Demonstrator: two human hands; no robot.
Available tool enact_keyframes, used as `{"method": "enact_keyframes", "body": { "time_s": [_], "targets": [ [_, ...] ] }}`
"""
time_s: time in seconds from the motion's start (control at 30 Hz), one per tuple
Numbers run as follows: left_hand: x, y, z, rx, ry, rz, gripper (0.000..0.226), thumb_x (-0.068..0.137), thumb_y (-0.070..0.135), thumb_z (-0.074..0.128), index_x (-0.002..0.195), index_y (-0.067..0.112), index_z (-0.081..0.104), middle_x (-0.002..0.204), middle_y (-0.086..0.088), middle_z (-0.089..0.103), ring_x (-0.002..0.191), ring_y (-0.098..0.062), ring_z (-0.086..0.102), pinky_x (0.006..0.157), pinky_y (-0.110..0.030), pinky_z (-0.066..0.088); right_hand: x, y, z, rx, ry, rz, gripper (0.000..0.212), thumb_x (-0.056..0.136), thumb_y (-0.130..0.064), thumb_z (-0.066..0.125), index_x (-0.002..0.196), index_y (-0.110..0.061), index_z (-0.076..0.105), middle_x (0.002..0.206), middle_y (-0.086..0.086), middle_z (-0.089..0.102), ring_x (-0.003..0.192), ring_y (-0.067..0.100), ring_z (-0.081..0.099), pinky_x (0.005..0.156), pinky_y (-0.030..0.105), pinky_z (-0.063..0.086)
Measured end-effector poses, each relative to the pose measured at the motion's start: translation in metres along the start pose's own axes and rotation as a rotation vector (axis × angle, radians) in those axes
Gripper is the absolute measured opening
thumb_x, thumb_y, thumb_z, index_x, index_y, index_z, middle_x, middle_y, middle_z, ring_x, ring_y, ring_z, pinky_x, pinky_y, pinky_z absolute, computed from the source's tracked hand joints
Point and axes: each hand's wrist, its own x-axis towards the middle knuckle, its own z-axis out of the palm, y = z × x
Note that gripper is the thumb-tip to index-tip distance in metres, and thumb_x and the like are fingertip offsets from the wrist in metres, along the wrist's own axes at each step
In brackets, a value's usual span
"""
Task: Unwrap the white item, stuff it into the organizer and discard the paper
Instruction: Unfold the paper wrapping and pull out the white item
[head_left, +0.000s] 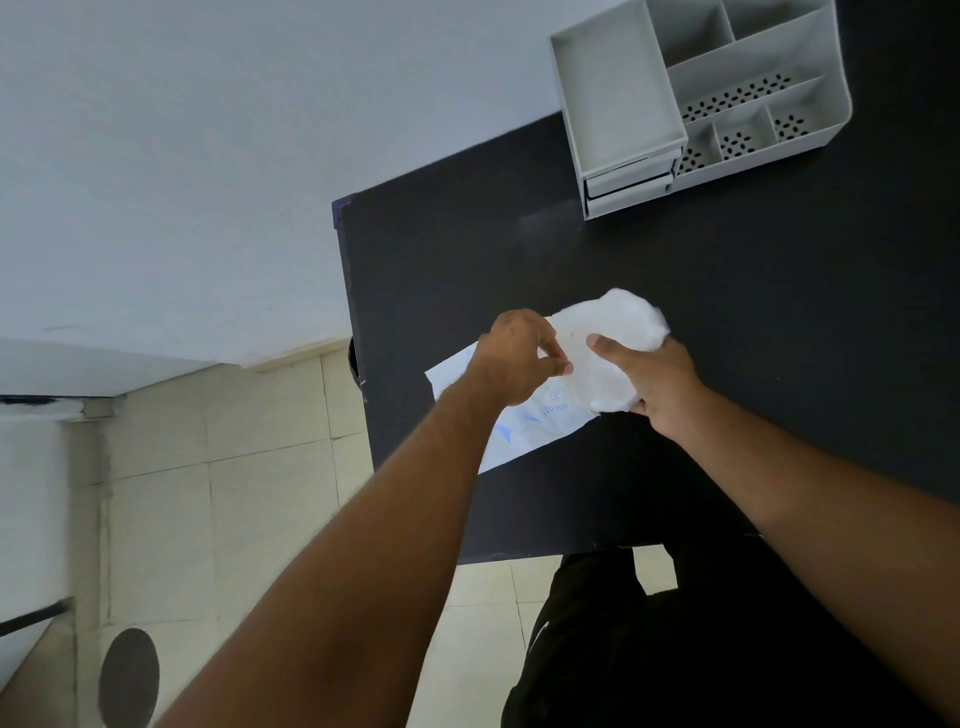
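Note:
A fluffy white roll (618, 322) lies on the black table (727, 322), half out of its paper wrapper (524, 426), which is white with blue print. My right hand (660, 384) grips the roll from the right side, thumb on top. My left hand (519, 358) pinches the wrapper's edge next to the roll, fingers curled. The paper spreads flat toward the table's left edge, partly under my left forearm. The grey organizer (618, 88) stands at the table's far end, with a large tray section and several smaller compartments.
The table's left edge (353, 322) runs beside a pale wall and a tiled floor (234, 467). A dark round object (129, 678) sits on the floor at lower left. My dark-clothed legs (675, 649) are below the table's near edge.

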Motion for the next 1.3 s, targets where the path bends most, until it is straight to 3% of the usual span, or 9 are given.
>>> {"method": "enact_keyframes", "body": {
  "time_s": [0.07,0.13,0.2,0.47,0.57,0.83,1.13,1.3],
  "targets": [
    [-0.002,0.002,0.0,-0.013,0.007,0.012,0.02,0.086,0.033,0.078,0.097,0.017,0.081,0.129,0.003,0.06,0.122,-0.016,0.049,0.096,-0.029,0.039,0.0,0.0,0.001,-0.059,0.066,-0.05,0.055,0.076,-0.026,0.087,0.12,-0.028,0.053,0.098,-0.01,0.057,0.092,0.016,0.058,0.064,0.036,0.055],
    [-0.003,0.002,0.001,-0.011,0.021,0.031,0.019,0.086,0.034,0.079,0.096,0.018,0.081,0.129,0.004,0.06,0.123,-0.014,0.048,0.1,-0.032,0.04,0.002,0.001,0.002,-0.105,0.105,-0.08,0.058,0.073,-0.025,0.089,0.123,-0.023,0.058,0.105,-0.006,0.06,0.1,0.021,0.061,0.08,0.043,0.058],
    [-0.005,0.001,0.001,-0.02,0.048,0.045,0.018,0.085,0.034,0.079,0.094,0.019,0.081,0.127,0.005,0.061,0.124,-0.013,0.047,0.104,-0.036,0.041,0.003,0.001,0.003,-0.085,0.123,-0.084,0.061,0.072,-0.024,0.089,0.126,-0.02,0.06,0.11,-0.004,0.061,0.102,0.022,0.061,0.086,0.043,0.057],
    [-0.011,-0.008,0.001,-0.109,-0.01,0.002,0.016,0.083,0.035,0.081,0.091,0.021,0.081,0.123,0.008,0.06,0.126,-0.013,0.045,0.105,-0.038,0.042,0.007,0.009,-0.002,-0.03,0.236,-0.043,0.058,0.077,-0.022,0.085,0.129,-0.021,0.06,0.111,-0.003,0.062,0.097,0.02,0.061,0.077,0.037,0.054],
    [-0.01,-0.007,-0.002,-0.102,0.017,-0.006,0.015,0.085,0.035,0.08,0.09,0.02,0.08,0.126,0.006,0.06,0.126,-0.013,0.047,0.106,-0.038,0.042,0.009,0.008,-0.006,-0.039,0.159,-0.081,0.054,0.078,-0.019,0.084,0.127,-0.022,0.061,0.111,-0.004,0.063,0.1,0.021,0.064,0.075,0.038,0.056],
    [-0.011,0.0,-0.002,-0.185,0.024,0.017,0.01,0.087,0.03,0.078,0.087,0.021,0.078,0.124,0.004,0.058,0.121,-0.014,0.05,0.099,-0.031,0.042,0.013,0.011,-0.006,0.019,0.201,-0.122,0.049,0.079,-0.016,0.084,0.123,-0.022,0.063,0.105,-0.007,0.065,0.099,0.019,0.065,0.083,0.038,0.058],
    [-0.015,-0.006,-0.002,-0.411,0.087,-0.032,0.008,0.084,0.023,0.082,0.087,0.016,0.08,0.113,0.009,0.06,0.107,-0.009,0.057,0.079,-0.013,0.04,0.016,0.021,0.009,0.013,0.303,-0.15,0.049,0.079,-0.022,0.082,0.123,-0.027,0.063,0.111,-0.006,0.067,0.103,0.02,0.067,0.091,0.042,0.058],
    [-0.019,-0.011,-0.005,-0.541,0.136,-0.066,0.006,0.086,0.023,0.079,0.088,0.016,0.079,0.107,0.009,0.068,0.102,-0.007,0.062,0.083,-0.012,0.042,0.018,0.02,0.006,-0.008,0.366,-0.137,0.052,0.082,-0.024,0.08,0.13,-0.027,0.059,0.12,-0.001,0.066,0.107,0.022,0.065,0.086,0.033,0.054]
  ]
}}
